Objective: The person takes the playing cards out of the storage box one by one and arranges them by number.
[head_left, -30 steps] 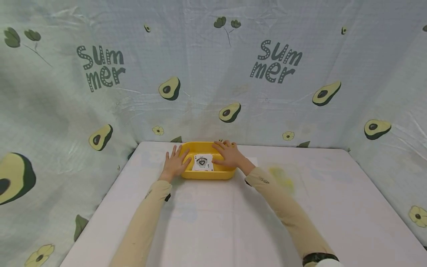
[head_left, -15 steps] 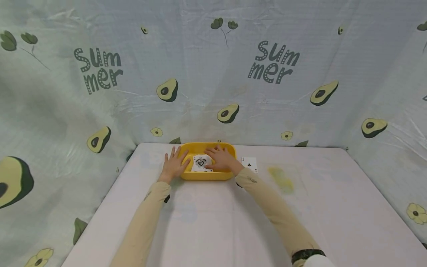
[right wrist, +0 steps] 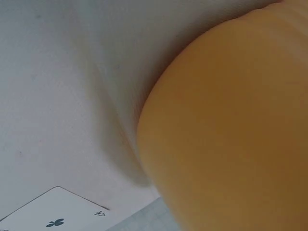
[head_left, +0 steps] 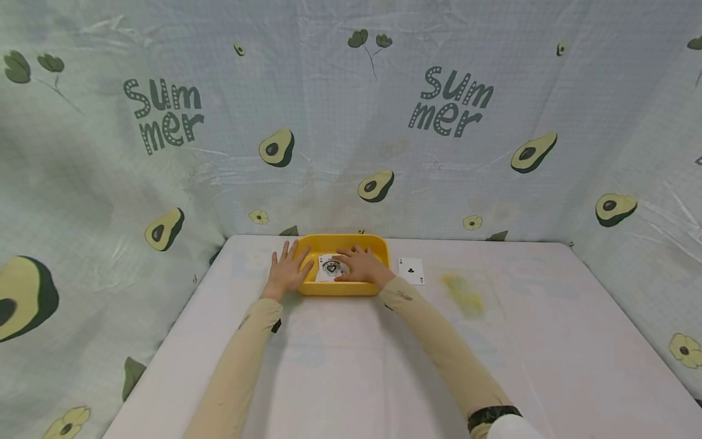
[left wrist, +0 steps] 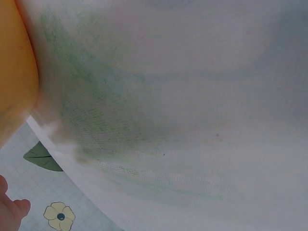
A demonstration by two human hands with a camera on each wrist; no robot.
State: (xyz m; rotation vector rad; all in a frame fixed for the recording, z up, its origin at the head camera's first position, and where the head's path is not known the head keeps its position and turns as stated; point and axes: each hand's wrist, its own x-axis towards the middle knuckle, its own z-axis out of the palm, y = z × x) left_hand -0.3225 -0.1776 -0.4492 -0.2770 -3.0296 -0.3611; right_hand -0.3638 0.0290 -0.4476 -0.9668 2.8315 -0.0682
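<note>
The cards (head_left: 329,267) lie in the tray (head_left: 339,289). The left grip (head_left: 287,271) is spread wide at its left side; the right grip (head_left: 362,266) covers some cards, whether pinching any I cannot tell. Best steady the tray, lifting lightly.

The head camera sits high and back, looking forward and down over the table (head_left: 334,378) and the cloth (head_left: 329,91). Each wrist camera looks from close up at the table and the tray (head_left: 339,289). Head and right wrist both see the card (head_left: 411,272).
</note>
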